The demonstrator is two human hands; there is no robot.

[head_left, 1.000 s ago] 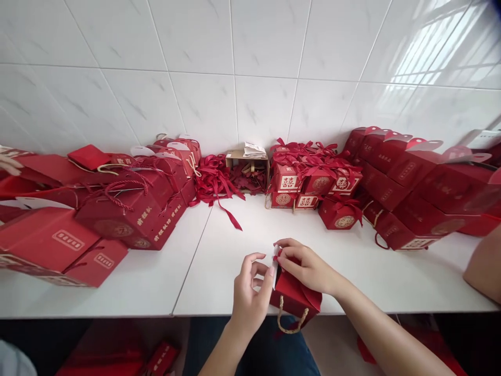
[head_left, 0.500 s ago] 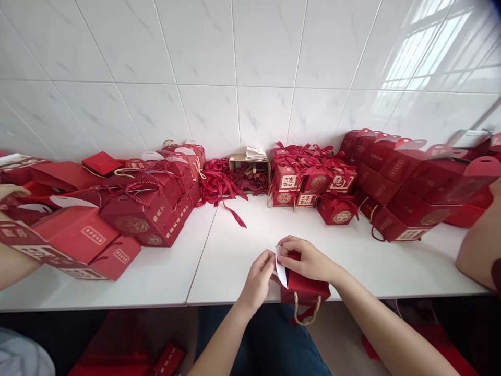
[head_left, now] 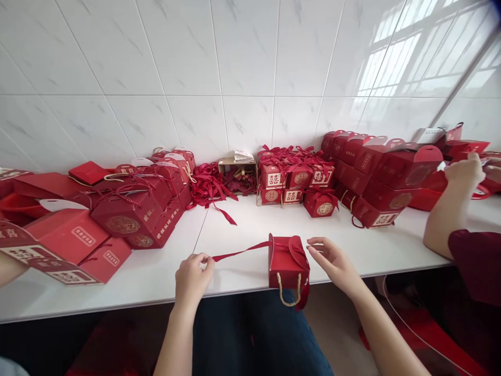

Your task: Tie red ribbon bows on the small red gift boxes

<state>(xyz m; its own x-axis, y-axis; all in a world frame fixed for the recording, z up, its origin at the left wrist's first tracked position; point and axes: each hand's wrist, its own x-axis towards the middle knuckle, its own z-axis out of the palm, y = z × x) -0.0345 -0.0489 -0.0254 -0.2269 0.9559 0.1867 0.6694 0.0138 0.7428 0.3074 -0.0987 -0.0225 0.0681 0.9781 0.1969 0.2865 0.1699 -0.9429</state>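
Observation:
A small red gift box (head_left: 284, 263) with a rope handle (head_left: 288, 297) stands at the table's front edge, its curved top flaps folded over. A dark red ribbon (head_left: 242, 250) runs from the box's left side, stretched to my left hand (head_left: 194, 274), which pinches its end. The ribbon's other part hangs down by the right side of the box, over the edge. To the right of the box is my right hand (head_left: 332, 263), fingers apart and holding nothing, fingertips close to the box's upper right corner.
Tied red boxes (head_left: 295, 177) are stacked ahead, near a cardboard box (head_left: 252, 172) and a heap of loose ribbons (head_left: 207, 183). Larger red boxes stand left (head_left: 129, 214) and right (head_left: 376, 177). A co-worker's arm (head_left: 450, 203) reaches in at right; another forearm (head_left: 11, 269) shows at left.
Both hands have moved apart from the box. Its white-lined flap is now folded down. My left hand has drawn the ribbon out to the left; my right hand has let go.

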